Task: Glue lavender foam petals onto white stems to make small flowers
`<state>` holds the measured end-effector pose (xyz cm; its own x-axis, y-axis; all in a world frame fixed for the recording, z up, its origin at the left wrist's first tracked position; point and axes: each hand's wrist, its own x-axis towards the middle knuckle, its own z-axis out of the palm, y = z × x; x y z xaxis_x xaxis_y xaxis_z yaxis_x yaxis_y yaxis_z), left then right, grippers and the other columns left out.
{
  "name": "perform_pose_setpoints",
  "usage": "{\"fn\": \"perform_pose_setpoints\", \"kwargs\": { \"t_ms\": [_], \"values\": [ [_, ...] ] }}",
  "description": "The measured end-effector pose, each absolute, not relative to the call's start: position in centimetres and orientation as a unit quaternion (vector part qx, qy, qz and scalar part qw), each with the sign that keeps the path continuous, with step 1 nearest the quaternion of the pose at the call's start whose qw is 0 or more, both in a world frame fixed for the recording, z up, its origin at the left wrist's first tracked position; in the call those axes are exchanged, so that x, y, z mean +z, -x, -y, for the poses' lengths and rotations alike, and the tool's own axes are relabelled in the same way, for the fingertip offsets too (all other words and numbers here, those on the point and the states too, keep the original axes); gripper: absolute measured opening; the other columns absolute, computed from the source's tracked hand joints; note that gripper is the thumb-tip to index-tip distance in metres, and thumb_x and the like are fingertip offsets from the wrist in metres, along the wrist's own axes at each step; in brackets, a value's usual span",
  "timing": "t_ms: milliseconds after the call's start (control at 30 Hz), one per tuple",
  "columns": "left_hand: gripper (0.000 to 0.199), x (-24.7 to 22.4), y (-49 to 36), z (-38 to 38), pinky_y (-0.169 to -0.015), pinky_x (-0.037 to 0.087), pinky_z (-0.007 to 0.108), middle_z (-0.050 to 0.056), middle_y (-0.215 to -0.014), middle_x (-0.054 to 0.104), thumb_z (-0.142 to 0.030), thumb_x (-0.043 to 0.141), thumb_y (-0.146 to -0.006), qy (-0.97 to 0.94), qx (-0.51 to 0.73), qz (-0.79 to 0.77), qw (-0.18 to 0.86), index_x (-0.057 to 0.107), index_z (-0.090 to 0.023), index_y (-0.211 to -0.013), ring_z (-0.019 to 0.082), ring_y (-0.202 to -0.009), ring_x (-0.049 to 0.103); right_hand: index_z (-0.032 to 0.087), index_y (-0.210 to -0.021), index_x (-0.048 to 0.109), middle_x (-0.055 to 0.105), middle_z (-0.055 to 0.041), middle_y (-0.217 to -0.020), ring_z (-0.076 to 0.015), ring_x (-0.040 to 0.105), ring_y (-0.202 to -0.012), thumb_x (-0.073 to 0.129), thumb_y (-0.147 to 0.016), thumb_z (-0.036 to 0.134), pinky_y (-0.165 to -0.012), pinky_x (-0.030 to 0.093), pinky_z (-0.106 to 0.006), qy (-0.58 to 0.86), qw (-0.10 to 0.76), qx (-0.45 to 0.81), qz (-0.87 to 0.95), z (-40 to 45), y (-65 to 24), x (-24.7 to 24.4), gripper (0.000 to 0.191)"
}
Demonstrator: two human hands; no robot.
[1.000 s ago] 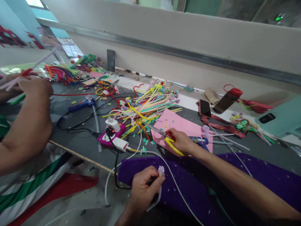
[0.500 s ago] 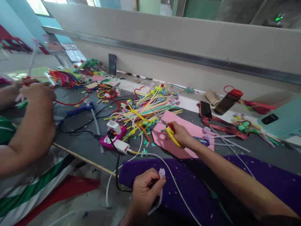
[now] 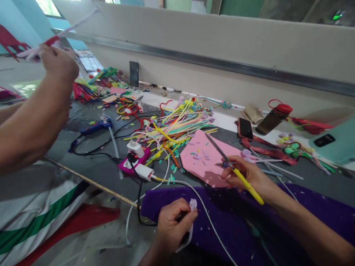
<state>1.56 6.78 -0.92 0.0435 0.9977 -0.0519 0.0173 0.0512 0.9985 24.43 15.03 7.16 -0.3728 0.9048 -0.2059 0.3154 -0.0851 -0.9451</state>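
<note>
My left hand (image 3: pixel 173 225) is closed in a pinch low in the view, above dark purple cloth. Between thumb and finger sits a small lilac fuzzy flower (image 3: pixel 193 204), with a pale stem looping below the hand. My right hand (image 3: pixel 251 171) holds yellow-handled scissors (image 3: pixel 248 186), their blades pointing up and left over a pink sheet (image 3: pixel 191 168). Its fingers are curled beside a blue glue gun (image 3: pixel 222 164), mostly hidden behind the hand; I cannot tell whether they grip it. Small lilac trimmings (image 3: pixel 204 157) lie on the sheet.
Colourful pipe cleaners (image 3: pixel 177 125) lie piled mid-table. A purple power strip (image 3: pixel 133 166) with chargers and trailing cables stands nearby, beside another blue glue gun (image 3: pixel 95 126). At right are a phone (image 3: pixel 245 128) and bottle (image 3: pixel 274 118). A co-worker's arm (image 3: pixel 41 107) reaches in at left.
My right hand has moved right and down from the sheet's middle, and the scissors now lie across it. My left hand stays nearly still. The co-worker's hands have risen with their pipe cleaners.
</note>
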Motion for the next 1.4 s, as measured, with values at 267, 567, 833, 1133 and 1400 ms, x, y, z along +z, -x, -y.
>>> {"fn": "perform_pose_setpoints", "kwargs": {
  "t_ms": [267, 567, 833, 1133, 1400],
  "values": [
    [0.026, 3.0, -3.5, -9.0, -0.026, 0.026, 0.013, -0.003, -0.048, 0.057, -0.035, 0.067, -0.065, -0.297, 0.486, -0.449, 0.689, 0.054, -0.014, -0.062, 0.002, -0.025, 0.036, 0.026, -0.115, 0.042, 0.052, 0.0016, -0.074, -0.0085, 0.048, -0.053, 0.066, -0.071, 0.029, -0.046, 0.041, -0.019, 0.473, 0.341, 0.562, 0.587, -12.3, -26.5, 7.8, 0.05],
    [0.023, 6.6, -6.7, -12.5, -0.027, 0.03, 0.012, -0.003, -0.048, 0.06, -0.03, 0.07, -0.063, -0.324, 0.492, -0.4, 0.702, 0.054, -0.014, -0.063, 0.002, -0.026, 0.04, 0.032, -0.126, 0.037, 0.053, -0.0064, -0.105, -0.0203, 0.054, -0.091, 0.063, -0.071, 0.026, -0.066, 0.047, -0.026, 0.482, 0.383, 0.483, 0.623, -10.0, -28.7, 7.0, 0.061],
    [0.019, 8.5, -9.8, -14.6, -0.029, 0.031, 0.01, 0.001, -0.051, 0.064, -0.025, 0.072, -0.061, -0.388, 0.444, -0.34, 0.733, 0.057, -0.012, -0.062, 0.003, -0.029, 0.045, 0.028, -0.121, 0.037, 0.051, 0.0017, -0.082, -0.0113, 0.05, -0.064, 0.057, -0.061, 0.007, -0.052, 0.04, -0.019, 0.499, 0.382, 0.492, 0.603, -10.2, -28.8, 7.4, 0.067],
    [0.024, 6.7, -10.9, -15.6, -0.025, 0.029, 0.01, 0.0, -0.048, 0.062, -0.032, 0.072, -0.063, -0.319, 0.442, -0.269, 0.794, 0.057, -0.013, -0.065, 0.003, -0.026, 0.043, 0.029, -0.12, 0.034, 0.055, -0.0003, -0.095, -0.0146, 0.053, -0.074, 0.053, -0.06, 0.007, -0.065, 0.044, -0.024, 0.515, 0.375, 0.461, 0.617, -10.6, -29.3, 7.7, 0.067],
    [0.023, 5.0, -10.8, -15.5, -0.025, 0.03, 0.01, 0.001, -0.054, 0.064, -0.035, 0.066, -0.069, -0.304, 0.429, -0.263, 0.809, 0.057, -0.014, -0.07, 0.005, -0.029, 0.047, 0.028, -0.122, 0.032, 0.058, -0.0006, -0.092, -0.0165, 0.056, -0.074, 0.057, -0.062, 0.01, -0.064, 0.045, -0.025, 0.553, 0.322, 0.375, 0.671, -11.0, -28.5, 6.7, 0.067]
  ]
}}
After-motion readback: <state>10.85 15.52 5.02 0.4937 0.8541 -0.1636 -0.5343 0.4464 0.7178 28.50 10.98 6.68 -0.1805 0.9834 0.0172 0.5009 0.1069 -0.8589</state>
